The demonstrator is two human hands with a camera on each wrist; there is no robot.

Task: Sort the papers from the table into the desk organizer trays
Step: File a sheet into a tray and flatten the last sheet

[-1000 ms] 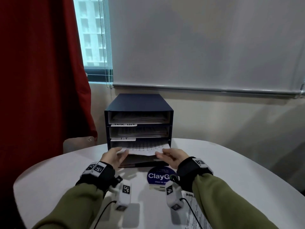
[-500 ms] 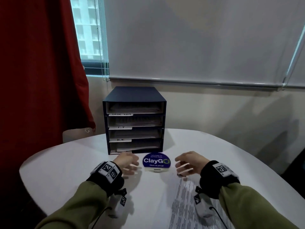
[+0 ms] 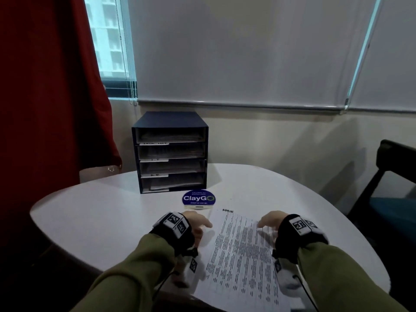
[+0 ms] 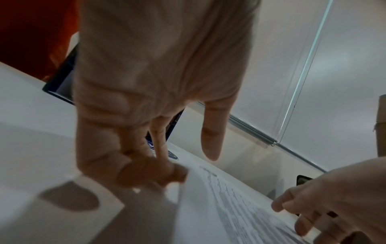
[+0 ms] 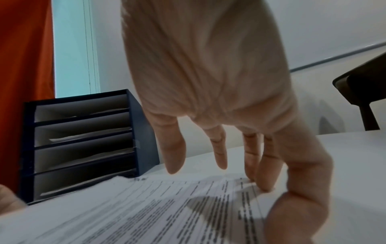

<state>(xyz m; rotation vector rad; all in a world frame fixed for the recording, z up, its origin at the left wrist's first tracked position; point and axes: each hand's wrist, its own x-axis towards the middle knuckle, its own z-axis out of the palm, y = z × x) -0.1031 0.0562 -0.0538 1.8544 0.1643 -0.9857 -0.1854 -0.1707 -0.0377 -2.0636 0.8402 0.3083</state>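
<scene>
Your left hand [image 3: 195, 224] and right hand [image 3: 269, 222], both grips loose and empty, flank the printed sheet [image 3: 243, 255], its long axis pointing toward the organizer [image 3: 170, 152] ahead-left.

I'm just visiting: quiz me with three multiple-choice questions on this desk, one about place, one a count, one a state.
1. Where does the round ClayGo sign stand?
A. in front of the organizer
B. on top of it
C. on the chair

2. How many trays does the organizer have?
A. two
B. four
C. six

3. What is the printed paper doing?
A. lying on the table
B. sliding into a tray
C. crumpled up

Key: 1 A, it stands on the table before the bottom tray. 2 B, four openings are stacked. 3 A, it lies between the left hand and right hand.
</scene>
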